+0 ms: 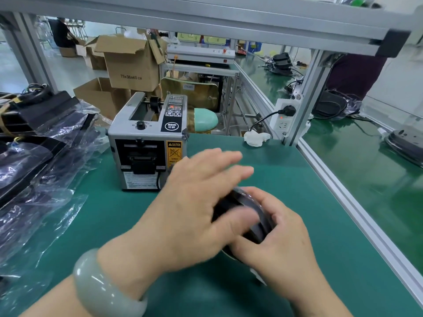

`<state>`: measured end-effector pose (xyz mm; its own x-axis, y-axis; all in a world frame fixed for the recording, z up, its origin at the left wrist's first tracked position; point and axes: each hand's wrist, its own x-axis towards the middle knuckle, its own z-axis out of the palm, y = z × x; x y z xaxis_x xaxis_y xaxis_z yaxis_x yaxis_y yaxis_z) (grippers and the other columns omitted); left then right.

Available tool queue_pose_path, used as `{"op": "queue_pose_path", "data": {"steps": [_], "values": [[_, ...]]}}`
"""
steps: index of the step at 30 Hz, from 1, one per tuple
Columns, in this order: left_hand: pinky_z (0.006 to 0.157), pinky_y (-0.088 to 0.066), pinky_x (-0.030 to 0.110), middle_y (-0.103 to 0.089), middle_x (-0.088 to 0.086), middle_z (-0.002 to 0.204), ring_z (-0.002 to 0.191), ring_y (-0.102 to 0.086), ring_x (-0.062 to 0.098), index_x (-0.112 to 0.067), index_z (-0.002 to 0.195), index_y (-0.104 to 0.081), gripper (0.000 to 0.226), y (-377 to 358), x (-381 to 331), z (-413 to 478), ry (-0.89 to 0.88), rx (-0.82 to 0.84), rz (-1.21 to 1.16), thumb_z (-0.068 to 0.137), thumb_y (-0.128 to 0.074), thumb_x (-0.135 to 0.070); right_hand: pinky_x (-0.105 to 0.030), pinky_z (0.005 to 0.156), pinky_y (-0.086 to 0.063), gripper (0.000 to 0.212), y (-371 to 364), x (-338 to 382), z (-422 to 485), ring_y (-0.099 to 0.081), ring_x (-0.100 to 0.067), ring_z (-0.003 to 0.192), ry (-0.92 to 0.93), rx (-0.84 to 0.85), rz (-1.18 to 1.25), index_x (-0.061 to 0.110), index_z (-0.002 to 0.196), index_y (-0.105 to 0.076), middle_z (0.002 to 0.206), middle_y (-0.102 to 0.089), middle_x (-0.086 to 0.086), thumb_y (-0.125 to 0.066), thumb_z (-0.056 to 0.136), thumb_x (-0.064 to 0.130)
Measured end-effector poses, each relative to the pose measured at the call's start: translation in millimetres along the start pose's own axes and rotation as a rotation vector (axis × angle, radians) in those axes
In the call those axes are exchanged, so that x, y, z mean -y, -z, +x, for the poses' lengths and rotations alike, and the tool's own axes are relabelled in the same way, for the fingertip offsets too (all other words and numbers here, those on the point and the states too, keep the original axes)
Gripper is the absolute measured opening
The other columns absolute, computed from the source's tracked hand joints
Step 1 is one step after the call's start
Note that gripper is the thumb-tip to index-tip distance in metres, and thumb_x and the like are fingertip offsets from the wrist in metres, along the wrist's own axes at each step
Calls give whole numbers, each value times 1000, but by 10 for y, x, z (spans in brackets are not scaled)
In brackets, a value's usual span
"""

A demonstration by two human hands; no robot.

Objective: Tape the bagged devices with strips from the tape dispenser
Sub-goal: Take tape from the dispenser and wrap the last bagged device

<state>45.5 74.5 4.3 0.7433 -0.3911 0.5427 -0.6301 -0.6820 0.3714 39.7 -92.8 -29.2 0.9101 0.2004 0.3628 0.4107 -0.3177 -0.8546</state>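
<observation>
A black bagged device (249, 211) sits between both hands over the green mat (286, 179). My right hand (274, 232) grips its near right side. My left hand (199, 202), blurred by motion, lies flat over its left part with fingers spread, thumb on the bag. The grey tape dispenser (148, 145) stands just behind and to the left of my left hand; I cannot tell whether a strip sticks out of its slot. Most of the device is hidden under my hands.
A heap of black devices in clear plastic bags (41, 161) fills the left side. A crumpled white tissue (255, 138) lies behind. An aluminium frame rail (343, 191) bounds the mat on the right, with a power strip (283, 120) on its post. Cardboard boxes (130, 65) stand behind.
</observation>
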Motion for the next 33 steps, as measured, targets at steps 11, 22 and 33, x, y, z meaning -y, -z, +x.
{"op": "queue_pose_path", "data": {"steps": [11,22,33], "values": [[110,-19,36,-47,-28,116,119,-41,2,-39,121,-57,54,59,310,-9,48,90,-25,72,-48,-60,-17,109,-30,98,156,-152,20,-35,-4,137,158,93,-84,54,132,-29,151,-24,20,-84,52,43],[90,-49,23,-68,4,118,108,-63,16,-29,115,-69,68,-23,307,-131,320,-71,-1120,54,-87,-54,-8,88,-43,64,114,15,22,-63,1,102,292,-138,12,44,118,-57,111,-66,22,-78,59,30],[110,-33,22,-47,-17,140,136,-40,10,-42,132,-51,70,73,177,-104,61,37,-561,68,-76,-46,-16,86,-45,44,78,111,25,-60,-14,90,566,-327,-506,1,105,-67,102,-67,1,-64,67,23]]}}
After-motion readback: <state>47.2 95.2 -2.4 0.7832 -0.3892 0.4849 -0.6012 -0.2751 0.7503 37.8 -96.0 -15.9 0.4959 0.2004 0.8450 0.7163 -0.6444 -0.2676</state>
